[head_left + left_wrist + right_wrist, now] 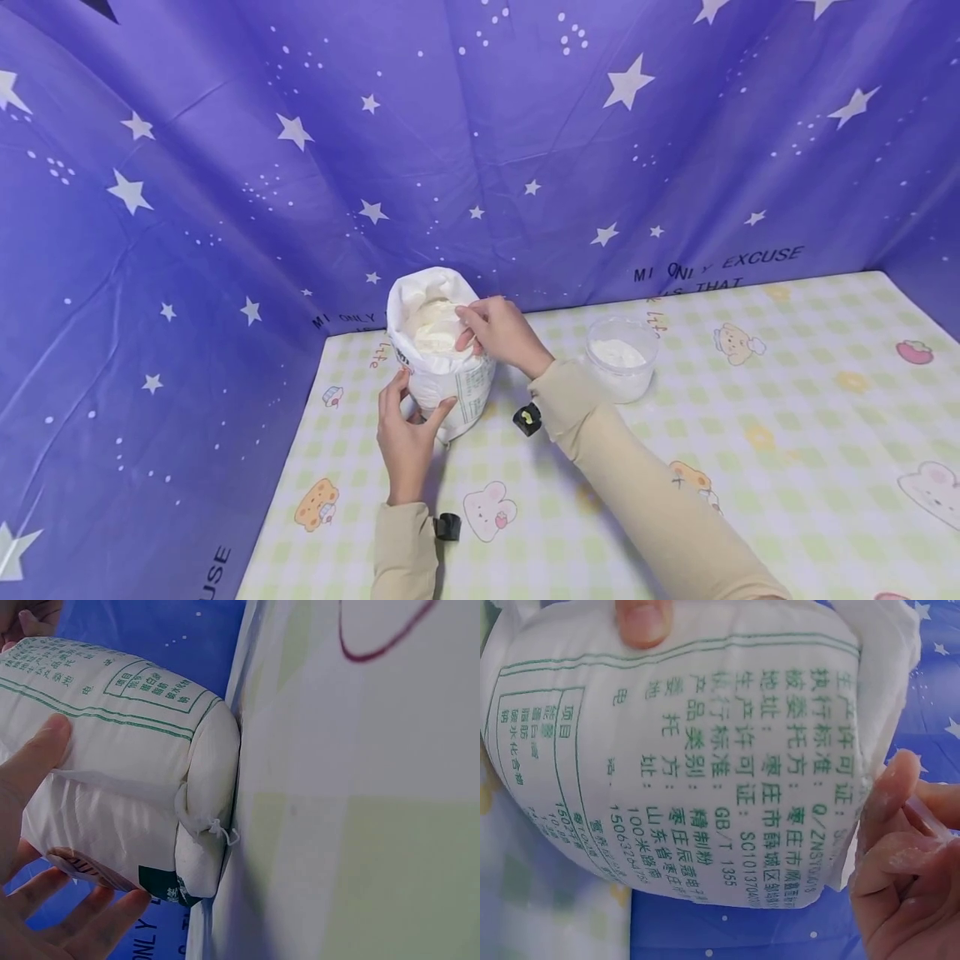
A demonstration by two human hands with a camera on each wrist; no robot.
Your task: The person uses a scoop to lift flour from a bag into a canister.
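Currently, near the back-left corner of the table (360, 467), the white bag (468, 390) is gripped by the left hand (406, 433); at its mouth, a thin translucent strip (928, 817) is pinched by the right hand (504, 333).

Starry violet-blue curtain (517, 125) behind checked tablecloth (817, 450)

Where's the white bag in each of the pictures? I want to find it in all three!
Head: the white bag is just left of the middle and a bit low.
Left wrist: the white bag fills much of the left half, turned sideways.
Right wrist: the white bag looks big, across the upper left and middle.
Shared landmark: the green writing on its side.
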